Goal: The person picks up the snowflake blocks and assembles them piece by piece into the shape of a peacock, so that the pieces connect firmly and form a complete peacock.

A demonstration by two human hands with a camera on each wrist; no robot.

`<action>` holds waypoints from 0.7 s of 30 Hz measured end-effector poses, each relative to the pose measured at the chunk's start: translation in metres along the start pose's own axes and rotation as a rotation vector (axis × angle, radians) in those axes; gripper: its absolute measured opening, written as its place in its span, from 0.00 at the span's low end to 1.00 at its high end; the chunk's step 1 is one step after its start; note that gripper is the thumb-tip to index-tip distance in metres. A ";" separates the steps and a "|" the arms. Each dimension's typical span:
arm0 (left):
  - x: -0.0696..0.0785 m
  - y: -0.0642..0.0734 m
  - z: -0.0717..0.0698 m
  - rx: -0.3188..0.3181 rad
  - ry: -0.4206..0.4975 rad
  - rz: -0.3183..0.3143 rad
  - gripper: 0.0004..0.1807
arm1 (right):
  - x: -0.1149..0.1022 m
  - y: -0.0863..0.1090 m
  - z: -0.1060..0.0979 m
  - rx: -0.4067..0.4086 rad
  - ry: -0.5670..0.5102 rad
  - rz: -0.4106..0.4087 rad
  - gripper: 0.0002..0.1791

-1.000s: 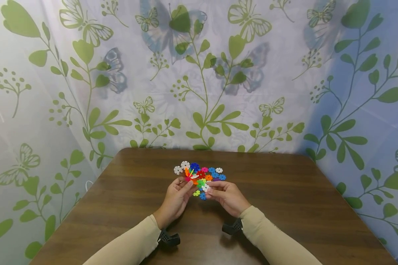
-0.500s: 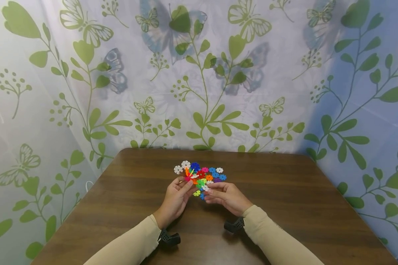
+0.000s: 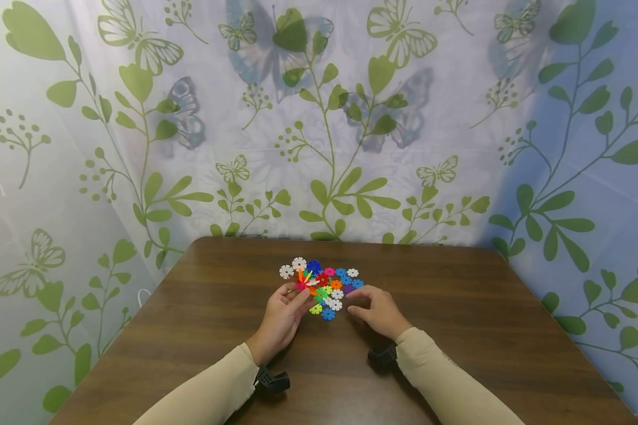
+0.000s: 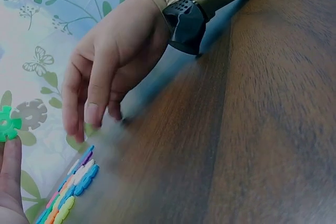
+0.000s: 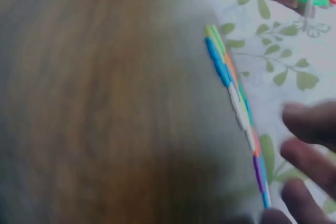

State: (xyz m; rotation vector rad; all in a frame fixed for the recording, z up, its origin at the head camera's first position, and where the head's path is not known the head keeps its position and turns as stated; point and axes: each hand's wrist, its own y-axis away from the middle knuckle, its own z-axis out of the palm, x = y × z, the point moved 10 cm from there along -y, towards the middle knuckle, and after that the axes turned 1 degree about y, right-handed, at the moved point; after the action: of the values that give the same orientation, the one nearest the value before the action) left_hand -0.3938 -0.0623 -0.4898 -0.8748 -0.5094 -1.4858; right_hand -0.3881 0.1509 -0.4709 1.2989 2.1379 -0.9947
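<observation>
My left hand (image 3: 280,321) pinches a small built cluster of toy snowflake discs (image 3: 303,284), with red, orange, yellow and white parts showing. In the left wrist view a green disc (image 4: 8,124) of it stands above the thumb, and a pale disc (image 4: 30,114) shows behind. My right hand (image 3: 378,310) hovers just right of the loose discs, its fingers loosely bent with nothing between them. Under and around the hands lie loose discs on the table, among them a blue disc (image 3: 328,314), white disc (image 3: 334,304) and orange disc (image 3: 336,284).
The brown wooden table (image 3: 457,330) reaches back to a curtain (image 3: 319,118) printed with leaves and butterflies. Two white discs (image 3: 286,271) and a dark blue disc (image 3: 313,267) lie at the pile's back left. Black wrist mounts (image 3: 273,381) hang under both forearms.
My right hand has drawn away to the right from the left hand and the discs, uncovering white and blue ones. My left hand stays put with its cluster.
</observation>
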 end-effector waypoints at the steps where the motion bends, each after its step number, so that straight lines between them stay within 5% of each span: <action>1: 0.000 0.000 0.000 0.002 -0.005 -0.002 0.10 | -0.004 0.000 0.005 -0.037 0.046 -0.046 0.15; 5: -0.001 0.001 0.000 0.001 -0.031 -0.011 0.10 | -0.022 0.006 0.028 -0.192 0.197 -0.216 0.19; 8: -0.001 0.001 0.000 0.006 -0.037 -0.014 0.11 | -0.028 0.010 0.036 -0.234 0.264 -0.260 0.18; 16: -0.002 0.002 0.001 -0.002 -0.030 -0.012 0.10 | -0.028 0.006 0.020 -0.066 0.269 -0.238 0.03; 21: -0.002 0.002 0.002 -0.012 -0.048 -0.016 0.10 | -0.025 0.004 0.013 -0.003 0.213 -0.170 0.06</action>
State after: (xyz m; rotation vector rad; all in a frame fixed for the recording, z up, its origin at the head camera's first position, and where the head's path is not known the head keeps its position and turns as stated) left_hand -0.3917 -0.0597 -0.4900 -0.9192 -0.5447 -1.4870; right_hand -0.3728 0.1282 -0.4633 1.2894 2.4439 -0.9543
